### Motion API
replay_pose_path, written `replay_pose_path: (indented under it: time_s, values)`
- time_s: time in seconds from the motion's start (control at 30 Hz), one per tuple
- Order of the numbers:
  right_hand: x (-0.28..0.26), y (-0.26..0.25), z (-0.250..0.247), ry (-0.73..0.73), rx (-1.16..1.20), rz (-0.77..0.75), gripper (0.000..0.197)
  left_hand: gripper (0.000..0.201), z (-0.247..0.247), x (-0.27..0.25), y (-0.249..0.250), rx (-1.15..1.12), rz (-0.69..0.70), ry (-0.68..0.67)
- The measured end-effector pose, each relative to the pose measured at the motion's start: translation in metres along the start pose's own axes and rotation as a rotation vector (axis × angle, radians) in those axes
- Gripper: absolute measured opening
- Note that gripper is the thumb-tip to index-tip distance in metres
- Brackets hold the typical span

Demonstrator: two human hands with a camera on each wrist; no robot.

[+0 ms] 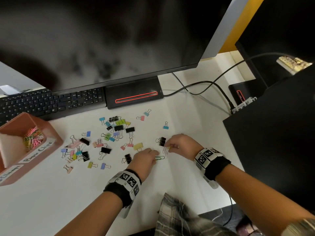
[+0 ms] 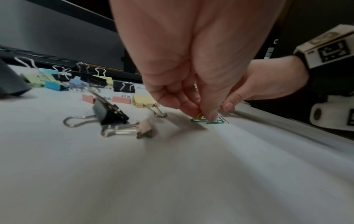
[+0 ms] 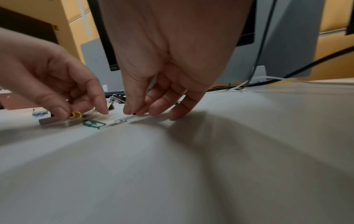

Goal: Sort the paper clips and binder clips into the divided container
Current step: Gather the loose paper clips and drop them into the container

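My left hand (image 1: 156, 158) pinches a yellow paper clip (image 2: 199, 116) just above a green paper clip (image 1: 160, 157) that lies flat on the white desk. Close to its right, my right hand (image 1: 169, 148) pinches a white paper clip (image 3: 124, 119) against the desk with curled fingertips. A black binder clip (image 1: 162, 141) sits just behind the right fingers. Several coloured and black binder clips (image 1: 105, 133) are scattered to the left. The pink divided container (image 1: 54, 138) stands at the far left, with paper clips (image 1: 33, 137) in its rear compartment.
A black keyboard (image 1: 51, 103), a monitor (image 1: 102, 40) and its stand base (image 1: 134, 94) line the back of the desk. Cables (image 1: 204, 84) run at the back right. A black box (image 1: 272, 133) borders the right side.
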State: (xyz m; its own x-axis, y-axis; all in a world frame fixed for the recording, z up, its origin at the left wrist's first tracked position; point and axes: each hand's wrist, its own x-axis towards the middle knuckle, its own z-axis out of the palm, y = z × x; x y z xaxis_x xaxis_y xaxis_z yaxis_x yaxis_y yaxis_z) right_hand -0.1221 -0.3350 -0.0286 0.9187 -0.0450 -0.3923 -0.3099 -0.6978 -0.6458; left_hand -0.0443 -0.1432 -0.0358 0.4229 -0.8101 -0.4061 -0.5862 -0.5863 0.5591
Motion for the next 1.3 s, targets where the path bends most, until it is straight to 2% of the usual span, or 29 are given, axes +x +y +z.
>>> replay_pose_path:
  time_s: [0.2,0.37,0.5,0.67,0.77,0.87,1.0,1.13,1.23,1.3]
  values:
    - [0.02,-0.015,0.002,0.001,-0.084,-0.003,0.015,0.016,0.0,0.009,0.006,0.025,-0.043,0.015]
    - [0.017,-0.007,0.008,0.089,-0.041,-0.026,0.01,0.01,0.001,0.004,0.01,0.132,0.0,0.021]
    - [0.013,-0.004,0.008,0.127,-0.045,-0.058,0.011,0.012,0.004,-0.006,0.005,0.153,-0.018,0.001]
    - [0.006,0.001,0.01,0.032,-0.165,-0.221,0.008,0.005,-0.017,-0.034,-0.012,-0.063,-0.048,0.053]
    - [0.004,0.008,0.012,0.063,-0.198,-0.282,0.006,0.006,-0.037,-0.057,-0.032,-0.114,-0.134,0.099]
    - [0.004,0.006,0.013,0.091,-0.207,-0.296,0.008,0.009,-0.054,-0.075,-0.058,-0.129,-0.245,0.197]
    - [0.008,0.001,0.012,0.092,-0.132,-0.129,0.018,0.024,-0.063,-0.089,-0.078,-0.179,-0.327,0.302]
    - [0.012,-0.006,0.014,0.052,-0.078,0.014,0.027,0.04,-0.051,-0.088,-0.077,-0.195,-0.292,0.217]
    - [0.014,-0.007,0.014,0.109,-0.029,0.085,0.016,0.066,-0.037,-0.083,-0.066,-0.222,-0.294,0.085]
    - [0.014,-0.007,0.014,0.165,0.013,0.106,0.009,0.072,-0.028,-0.078,-0.055,-0.193,-0.283,0.0]
